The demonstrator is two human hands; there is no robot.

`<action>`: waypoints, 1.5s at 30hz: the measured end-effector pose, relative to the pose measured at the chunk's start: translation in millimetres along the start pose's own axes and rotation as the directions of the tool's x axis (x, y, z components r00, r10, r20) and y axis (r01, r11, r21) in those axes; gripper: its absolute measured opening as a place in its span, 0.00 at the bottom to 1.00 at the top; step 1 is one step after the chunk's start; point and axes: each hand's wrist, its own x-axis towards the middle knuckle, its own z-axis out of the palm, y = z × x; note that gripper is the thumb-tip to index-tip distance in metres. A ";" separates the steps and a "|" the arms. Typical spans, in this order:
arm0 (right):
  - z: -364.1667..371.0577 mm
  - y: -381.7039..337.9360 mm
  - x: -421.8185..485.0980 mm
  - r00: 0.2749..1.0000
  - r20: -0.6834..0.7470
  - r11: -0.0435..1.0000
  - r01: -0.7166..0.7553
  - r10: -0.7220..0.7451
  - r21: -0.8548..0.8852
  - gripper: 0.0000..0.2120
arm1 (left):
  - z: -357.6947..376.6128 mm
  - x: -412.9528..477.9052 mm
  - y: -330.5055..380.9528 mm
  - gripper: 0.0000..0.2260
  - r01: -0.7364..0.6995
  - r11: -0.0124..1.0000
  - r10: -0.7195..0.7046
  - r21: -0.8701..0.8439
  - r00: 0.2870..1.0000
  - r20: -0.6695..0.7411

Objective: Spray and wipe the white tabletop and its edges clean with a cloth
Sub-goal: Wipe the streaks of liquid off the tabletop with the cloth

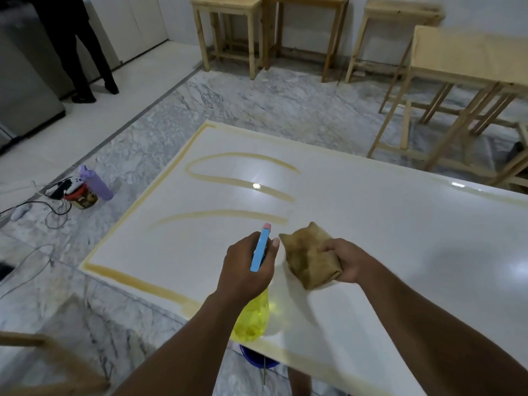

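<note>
The white tabletop [385, 230] fills the middle and right of the head view. Brownish-yellow streaks [237, 182] curve across its left half and run along its left and near edges. My left hand [245, 267] grips a spray bottle [253, 312] with a yellow body and a blue trigger head, held above the table's near edge and pointing toward the streaks. My right hand [347, 260] holds a folded tan cloth [308, 258] pressed on the tabletop just right of the bottle's nozzle.
Several wooden stools and tables [463, 70] stand behind and to the right. On the marble floor at left are a purple bottle [95, 182], a small tub [81, 197] and loose cables [34, 212]. A person's legs [83, 52] stand far left. A blue bucket [257, 358] sits under the near edge.
</note>
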 end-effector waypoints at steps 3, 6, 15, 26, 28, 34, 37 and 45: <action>-24.2 -64.5 24.7 0.993 -0.040 0.988 0.102 -0.107 -0.120 0.17 | 22.1 41.2 11.3 0.17 0.006 1.000 -0.006 0.003 1.000 0.011; -43.7 -137.5 46.2 0.964 -0.052 0.913 0.230 -0.262 -0.338 0.10 | 47.4 83.3 24.0 0.17 -0.022 1.000 0.022 0.014 0.999 0.024; -76.8 -247.8 137.4 0.821 -0.049 0.176 0.064 -0.569 -0.982 0.22 | 98.4 157.5 43.3 0.16 -0.061 0.998 0.060 0.005 0.997 0.040; -34.6 -63.4 147.7 0.805 0.045 -0.133 -0.043 -0.592 -0.990 0.32 | 69.8 135.4 29.3 0.15 -0.034 0.997 0.034 0.075 0.999 0.004; -16.6 -26.1 127.7 0.789 0.060 -0.092 0.005 -0.611 -0.996 0.33 | 59.4 118.9 27.7 0.16 -0.036 0.996 0.037 0.084 0.999 -0.002; 52.1 108.4 57.5 0.761 0.164 -0.148 0.091 -0.628 -0.985 0.31 | 15.5 39.2 17.1 0.15 -0.037 0.998 0.037 0.058 0.999 -0.002; 80.6 171.6 22.0 0.775 0.192 -0.185 0.098 -0.603 -0.978 0.32 | -9.4 -9.0 6.0 0.16 -0.027 0.998 0.027 0.052 1.000 0.003; 98.6 153.1 -80.5 0.907 0.040 0.468 0.253 -0.419 -0.847 0.18 | -49.2 -92.0 -12.5 0.17 -0.041 0.997 0.034 0.068 0.993 0.113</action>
